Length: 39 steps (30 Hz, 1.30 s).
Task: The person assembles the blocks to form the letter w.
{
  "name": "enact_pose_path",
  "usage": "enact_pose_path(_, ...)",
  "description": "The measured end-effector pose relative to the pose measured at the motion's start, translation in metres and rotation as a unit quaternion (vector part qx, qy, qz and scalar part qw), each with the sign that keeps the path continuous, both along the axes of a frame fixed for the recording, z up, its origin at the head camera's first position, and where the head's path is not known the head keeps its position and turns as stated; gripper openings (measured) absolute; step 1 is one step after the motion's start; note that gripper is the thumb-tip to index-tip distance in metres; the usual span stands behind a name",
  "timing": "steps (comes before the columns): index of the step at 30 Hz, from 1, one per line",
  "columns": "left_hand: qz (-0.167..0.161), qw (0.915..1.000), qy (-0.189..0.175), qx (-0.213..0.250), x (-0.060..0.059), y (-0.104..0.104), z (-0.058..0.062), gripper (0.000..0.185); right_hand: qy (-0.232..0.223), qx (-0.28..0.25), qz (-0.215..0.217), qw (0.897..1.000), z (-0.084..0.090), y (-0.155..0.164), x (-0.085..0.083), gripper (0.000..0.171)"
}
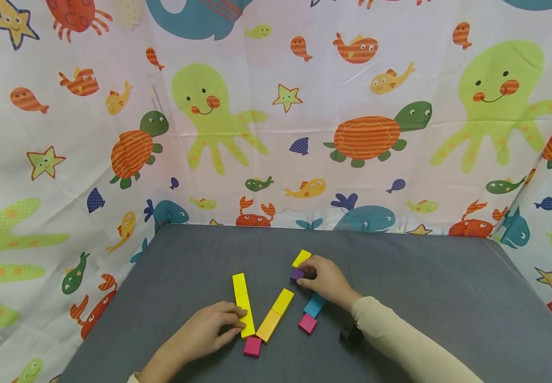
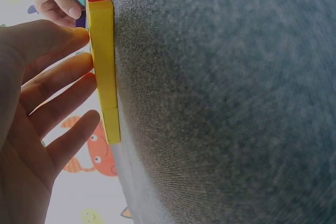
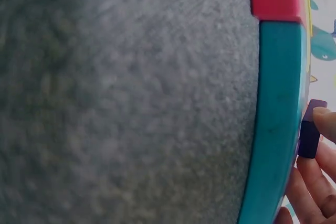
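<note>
Closest to me, I am seeing a pale sleeve [image 1: 400,340] and a small black thing [image 1: 351,335] lying just beside it on the grey table [image 1: 448,287]. I am watching the left hand [image 1: 206,335] resting on the table with its fingers straight and loose, and the fingertips [image 2: 79,38] are touching the side of the long yellow block [image 1: 245,315]. That block is lying flat, and another yellow block [image 1: 240,284] is sitting right at its far end, making one line. A pink block [image 1: 252,346] is lying at the near end of the line. Next to it, two more yellow blocks [image 1: 276,315] are making a slanted line that is leaning away to the right. I am seeing the right hand [image 1: 326,279] farther back on the table, and it is pinching a small purple block [image 1: 297,274] with curled fingers [image 3: 323,121]. A yellow block [image 1: 301,258] is sitting just behind the purple one, and I cannot tell if they are touching. A blue block [image 1: 315,305] is lying near that hand's wrist, with a second pink block [image 1: 307,323] touching its near end. A sheet with sea animals [image 1: 276,117] is hanging all around the table
</note>
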<state>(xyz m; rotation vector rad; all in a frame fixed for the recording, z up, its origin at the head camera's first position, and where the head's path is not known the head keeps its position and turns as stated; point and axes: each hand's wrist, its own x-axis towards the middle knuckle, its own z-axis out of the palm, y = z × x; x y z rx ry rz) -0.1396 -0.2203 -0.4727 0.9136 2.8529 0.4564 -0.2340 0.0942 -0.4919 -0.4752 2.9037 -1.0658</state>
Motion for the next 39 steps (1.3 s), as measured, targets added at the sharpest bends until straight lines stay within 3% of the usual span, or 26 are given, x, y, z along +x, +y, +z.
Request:
enact_pose_path(26,-0.002,1.0,0.005,-0.001,-0.0012,-0.0013,-0.0035,0.015,0.017,0.023,0.061,0.998,-0.0035,0.002,0.01,0.028)
enact_pose_path(39,-0.002,1.0,0.006,0.001,-0.0004,-0.0006,-0.0023,0.015,0.019,0.032,0.064,0.997,-0.0045,0.0018,0.0088,0.029)
